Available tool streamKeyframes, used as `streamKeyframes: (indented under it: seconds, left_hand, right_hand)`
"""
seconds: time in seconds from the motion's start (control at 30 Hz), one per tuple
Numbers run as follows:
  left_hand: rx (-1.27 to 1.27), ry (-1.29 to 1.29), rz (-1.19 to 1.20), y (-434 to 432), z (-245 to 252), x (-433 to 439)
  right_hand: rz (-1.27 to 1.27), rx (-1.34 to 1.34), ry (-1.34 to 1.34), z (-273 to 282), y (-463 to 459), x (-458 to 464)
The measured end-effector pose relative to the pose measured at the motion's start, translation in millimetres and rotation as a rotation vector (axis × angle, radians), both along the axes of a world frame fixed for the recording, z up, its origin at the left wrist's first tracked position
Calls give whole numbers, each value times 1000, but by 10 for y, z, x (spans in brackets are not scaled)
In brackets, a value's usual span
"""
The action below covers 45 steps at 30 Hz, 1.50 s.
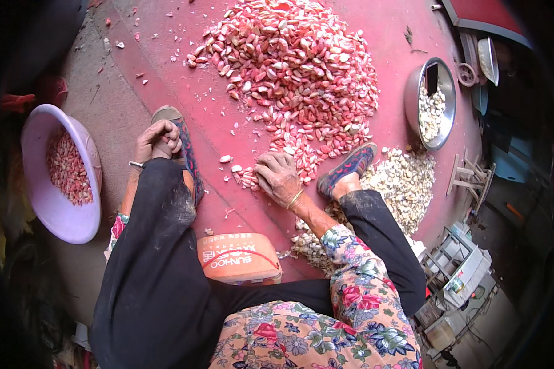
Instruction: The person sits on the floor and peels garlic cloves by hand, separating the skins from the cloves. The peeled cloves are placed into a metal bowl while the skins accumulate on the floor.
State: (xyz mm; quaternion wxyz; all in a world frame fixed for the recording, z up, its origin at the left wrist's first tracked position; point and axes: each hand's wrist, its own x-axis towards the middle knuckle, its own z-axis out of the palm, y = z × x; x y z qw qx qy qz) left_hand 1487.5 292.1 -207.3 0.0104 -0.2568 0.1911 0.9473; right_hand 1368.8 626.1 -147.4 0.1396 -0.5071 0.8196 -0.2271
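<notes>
A big heap of pink-red and white clove-like pieces spreads over the red floor before me. My right hand, palm down, rests at the heap's near edge. Its fingers touch a small cluster of the same pieces; whether any are gripped is hidden. My left hand is curled beside my left knee, close to the shoe, and its palm is hidden. Between my legs lies an orange package with writing and a red cord.
At the left a lilac plastic basin holds pink-red pieces. A steel basin at the right holds paler pieces and a dark rectangular object. A pale heap lies by my right foot. Further right stands a small wooden stool.
</notes>
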Motion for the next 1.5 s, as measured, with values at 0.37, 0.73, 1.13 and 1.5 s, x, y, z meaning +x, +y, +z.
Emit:
streamKeyframes:
  seconds: [0.37,0.73,1.13,1.5]
  left_hand:
    - [-4,-86,-51,16,207,15]
    - [2,-49,-20,18,214,-46]
    - [-50,41,-177,158,100,-496]
    - [-48,137,-263,384,-141,-657]
  right_hand:
    - [-22,19,-52,18,-133,42]
    - [-60,36,-63,22,-132,47]
    - [-507,-72,-80,119,169,-414]
    - [-532,117,-18,-113,137,-140]
